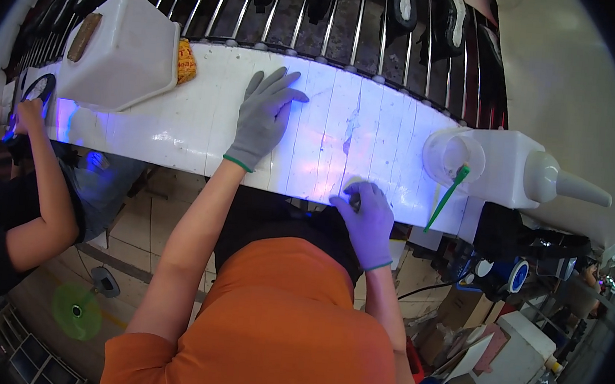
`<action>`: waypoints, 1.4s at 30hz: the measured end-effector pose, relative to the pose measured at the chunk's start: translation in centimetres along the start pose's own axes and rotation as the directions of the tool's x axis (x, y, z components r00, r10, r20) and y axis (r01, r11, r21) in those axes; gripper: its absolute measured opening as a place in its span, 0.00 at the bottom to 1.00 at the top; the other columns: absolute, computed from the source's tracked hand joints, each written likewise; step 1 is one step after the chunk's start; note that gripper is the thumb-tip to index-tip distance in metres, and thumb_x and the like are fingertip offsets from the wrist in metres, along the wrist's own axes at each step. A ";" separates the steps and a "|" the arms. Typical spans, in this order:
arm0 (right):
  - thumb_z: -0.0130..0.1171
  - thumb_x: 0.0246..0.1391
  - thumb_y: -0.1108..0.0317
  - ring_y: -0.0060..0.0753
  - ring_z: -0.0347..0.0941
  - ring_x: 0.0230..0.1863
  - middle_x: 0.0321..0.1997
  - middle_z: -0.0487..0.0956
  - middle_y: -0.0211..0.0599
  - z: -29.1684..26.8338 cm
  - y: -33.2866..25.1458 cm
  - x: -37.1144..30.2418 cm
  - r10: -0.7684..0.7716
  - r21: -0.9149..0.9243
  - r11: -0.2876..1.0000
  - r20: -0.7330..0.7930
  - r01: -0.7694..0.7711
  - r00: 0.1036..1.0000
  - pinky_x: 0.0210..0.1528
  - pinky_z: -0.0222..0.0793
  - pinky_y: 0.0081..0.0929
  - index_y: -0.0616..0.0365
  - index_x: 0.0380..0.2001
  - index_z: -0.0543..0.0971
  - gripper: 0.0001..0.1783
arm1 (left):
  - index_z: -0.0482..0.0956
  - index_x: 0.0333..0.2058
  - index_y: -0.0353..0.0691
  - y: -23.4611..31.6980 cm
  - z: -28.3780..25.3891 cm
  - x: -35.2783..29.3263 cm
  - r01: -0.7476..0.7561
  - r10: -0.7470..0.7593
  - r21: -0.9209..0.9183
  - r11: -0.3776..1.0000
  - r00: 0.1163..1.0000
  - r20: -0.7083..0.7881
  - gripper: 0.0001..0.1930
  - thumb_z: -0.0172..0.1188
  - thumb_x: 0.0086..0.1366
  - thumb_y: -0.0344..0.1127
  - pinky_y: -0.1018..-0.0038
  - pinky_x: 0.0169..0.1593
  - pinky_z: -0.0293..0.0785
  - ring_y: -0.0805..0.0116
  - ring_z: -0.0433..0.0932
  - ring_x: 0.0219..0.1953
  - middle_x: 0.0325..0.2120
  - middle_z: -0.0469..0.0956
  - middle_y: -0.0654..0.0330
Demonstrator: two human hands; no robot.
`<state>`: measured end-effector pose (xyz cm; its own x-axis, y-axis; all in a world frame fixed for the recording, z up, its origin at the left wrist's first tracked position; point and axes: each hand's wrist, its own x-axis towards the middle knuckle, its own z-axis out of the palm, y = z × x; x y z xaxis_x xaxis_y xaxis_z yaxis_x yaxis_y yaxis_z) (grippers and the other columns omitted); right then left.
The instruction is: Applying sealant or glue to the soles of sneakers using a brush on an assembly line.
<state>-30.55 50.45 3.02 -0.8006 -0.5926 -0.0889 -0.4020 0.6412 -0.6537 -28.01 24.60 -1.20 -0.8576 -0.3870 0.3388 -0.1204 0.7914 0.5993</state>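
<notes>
My left hand [264, 119], in a grey knit glove with a green cuff, lies on the white worktop [215, 74]. Its fingers are stretched out and nothing is in them. At the worktop's near edge is my right hand [371, 221], gloved the same way and tinted violet by the light. Its fingers are curled, with the thumb towards the index finger. A small pale yellowish patch shows by the fingertips; I cannot make out what it is. Blue-violet light falls on the worktop between both hands.
Beyond the worktop, a roller conveyor [297, 15] carries black shoes [404, 7]. On the right are a round white cup [465, 144] with a green-handled brush [447, 197] and a white nozzle bottle [507, 169]. A white container [126, 52] stands left, near a co-worker's hand [30, 115].
</notes>
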 end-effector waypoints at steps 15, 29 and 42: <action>0.62 0.52 0.68 0.44 0.74 0.27 0.29 0.75 0.37 -0.4 -0.2 0.3 0.026 0.147 0.989 0.026 -0.029 0.999 0.30 0.71 0.34 0.54 0.32 0.75 0.06 | 0.82 0.35 0.49 0.0 0.2 0.0 -0.004 0.004 0.007 1.000 1.000 0.003 0.11 0.53 0.60 0.26 0.57 0.67 0.54 0.57 0.69 0.60 0.53 0.76 0.60; 0.65 0.47 0.69 0.43 0.72 0.40 0.37 0.74 0.38 -1.1 -0.6 -0.8 -0.114 -0.017 0.993 -0.043 0.114 0.993 0.40 0.71 0.36 0.54 0.36 0.77 0.12 | 0.83 0.35 0.47 0.3 -0.1 0.0 0.023 -0.023 -0.002 1.000 0.999 0.029 0.13 0.51 0.60 0.24 0.57 0.68 0.53 0.57 0.68 0.62 0.54 0.76 0.59; 0.66 0.47 0.66 0.43 0.72 0.35 0.29 0.73 0.38 -0.1 0.1 2.8 -0.119 0.001 0.993 0.132 0.119 0.984 0.37 0.70 0.37 0.58 0.30 0.75 0.11 | 0.81 0.34 0.49 -0.1 0.4 0.0 -0.013 0.013 -0.005 1.000 1.000 -0.026 0.10 0.54 0.59 0.26 0.55 0.67 0.55 0.58 0.69 0.60 0.51 0.77 0.59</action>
<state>-32.89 48.93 2.79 -0.6816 -0.7235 -0.1091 -0.4943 0.5652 -0.6605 -28.24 24.67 -1.59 -0.8456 -0.3892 0.3653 -0.1070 0.7941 0.5983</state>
